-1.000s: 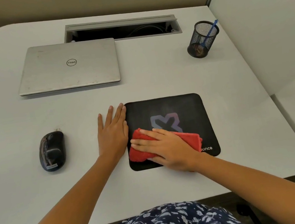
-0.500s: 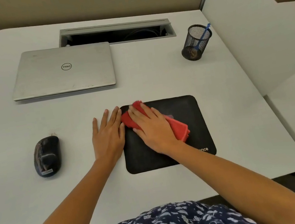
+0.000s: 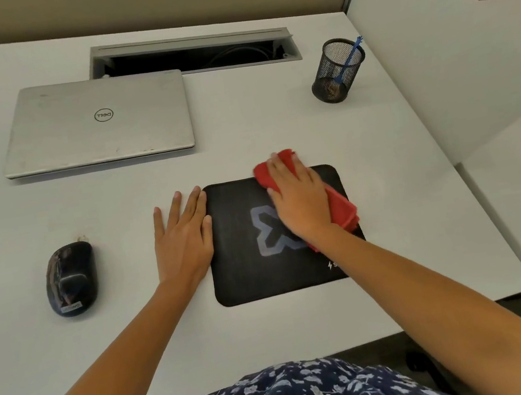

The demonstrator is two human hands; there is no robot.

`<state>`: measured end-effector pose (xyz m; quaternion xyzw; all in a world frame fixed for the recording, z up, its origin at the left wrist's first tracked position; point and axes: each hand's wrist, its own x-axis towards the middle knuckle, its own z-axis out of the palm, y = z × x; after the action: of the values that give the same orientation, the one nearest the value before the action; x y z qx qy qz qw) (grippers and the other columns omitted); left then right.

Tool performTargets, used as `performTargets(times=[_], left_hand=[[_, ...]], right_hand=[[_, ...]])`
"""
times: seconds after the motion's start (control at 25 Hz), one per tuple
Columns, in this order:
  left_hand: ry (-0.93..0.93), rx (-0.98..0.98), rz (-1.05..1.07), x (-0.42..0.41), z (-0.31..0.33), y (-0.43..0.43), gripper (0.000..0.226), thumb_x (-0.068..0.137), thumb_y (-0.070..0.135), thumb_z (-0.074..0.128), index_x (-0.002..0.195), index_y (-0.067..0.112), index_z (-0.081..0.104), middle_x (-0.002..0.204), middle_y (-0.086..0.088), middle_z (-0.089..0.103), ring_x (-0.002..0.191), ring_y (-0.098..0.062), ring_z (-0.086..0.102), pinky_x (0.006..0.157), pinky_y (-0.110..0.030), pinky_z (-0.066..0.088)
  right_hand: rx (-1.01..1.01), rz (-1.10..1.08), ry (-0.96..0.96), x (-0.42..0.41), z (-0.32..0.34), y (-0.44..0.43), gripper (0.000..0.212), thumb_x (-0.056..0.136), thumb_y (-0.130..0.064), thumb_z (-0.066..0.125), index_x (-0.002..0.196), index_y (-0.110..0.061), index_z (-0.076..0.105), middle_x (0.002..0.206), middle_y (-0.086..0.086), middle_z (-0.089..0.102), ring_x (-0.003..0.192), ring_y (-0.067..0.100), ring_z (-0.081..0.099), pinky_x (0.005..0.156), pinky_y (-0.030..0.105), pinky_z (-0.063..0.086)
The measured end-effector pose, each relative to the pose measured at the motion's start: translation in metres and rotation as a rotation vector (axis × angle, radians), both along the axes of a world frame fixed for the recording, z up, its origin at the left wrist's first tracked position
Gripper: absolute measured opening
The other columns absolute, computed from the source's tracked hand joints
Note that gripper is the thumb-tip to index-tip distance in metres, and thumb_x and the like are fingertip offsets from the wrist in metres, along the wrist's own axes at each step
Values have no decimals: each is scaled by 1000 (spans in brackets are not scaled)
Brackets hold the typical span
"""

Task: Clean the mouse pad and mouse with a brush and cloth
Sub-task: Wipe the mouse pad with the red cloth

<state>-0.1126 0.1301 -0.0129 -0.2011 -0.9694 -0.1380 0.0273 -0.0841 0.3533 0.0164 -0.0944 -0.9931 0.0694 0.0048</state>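
2 flat hands near the tabletop's (image 3: 273, 118) front edge: the right hand (image 3: 302, 204), fingers together, pressed the cloth (image 3: 345, 213) onto the mouse pad's (image 3: 247, 269) far-right corner, while the left hand (image 3: 183, 242), fingers slightly spread, braced its left side. Wiping the pad seemed in hand; next, probably its near half, then the mouse (image 3: 70, 279) further left.

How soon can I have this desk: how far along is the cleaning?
Nothing looks finished. In hand: the right hand presses the cloth on the pad, far right corner, the left hand flat at its left edge. Left: the mouse, lying apart to the left; a blue tool, maybe the brush, stands in the cup.
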Motion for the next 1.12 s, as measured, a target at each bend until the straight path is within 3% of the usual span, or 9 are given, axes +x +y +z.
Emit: performTargets(times=[0.24,0.36,0.52,0.68,0.96,1.04,1.12], left_hand=[[12,33,0,1,3,0,59,99,40,10,149,18,30,155,3,30,146,-22,19,119,-50,9],[11,31,-3,1,2,-1,60,98,39,9,149,17,30,154,2,31,146,-23,20,118,-50,10],[12,6,8,0,2,-2,57,98,37,13,149,19,31,155,4,31,146,-22,20,118,-47,10],[-4,-7,11,0,1,-2,56,99,39,13,151,22,26,156,4,26,147,-21,16,119,-46,6],[-5,-27,15,0,1,0,54,100,38,16,150,22,26,156,3,26,147,-22,16,118,-45,3],[-30,-16,9,-1,1,-2,56,99,40,14,151,22,26,157,3,26,147,-22,16,119,-44,3],[-76,7,5,-1,7,-3,57,99,43,10,151,23,23,157,4,24,147,-20,14,119,-41,2]], right_hand=[[-21,273,17,5,-2,-73,56,99,-38,37,150,-19,26,158,-3,23,146,23,16,114,42,26],[-47,389,59,40,-5,-67,56,98,-37,40,150,-20,26,157,-5,24,146,18,17,115,39,25],[-33,572,41,75,-3,-19,55,100,-38,39,151,-28,22,158,-13,20,147,11,10,117,31,11],[-72,397,30,92,2,39,55,99,-33,40,151,-30,21,157,-16,16,147,8,10,116,36,22],[-179,62,-7,100,17,79,53,101,-35,38,150,-35,18,157,-15,16,146,9,11,119,41,20],[-335,-41,8,97,23,75,51,102,-36,36,149,-36,17,154,-18,12,144,8,12,120,41,15],[-586,-233,117,94,36,71,47,101,-37,36,148,-34,27,155,-10,24,140,14,25,116,44,24]])
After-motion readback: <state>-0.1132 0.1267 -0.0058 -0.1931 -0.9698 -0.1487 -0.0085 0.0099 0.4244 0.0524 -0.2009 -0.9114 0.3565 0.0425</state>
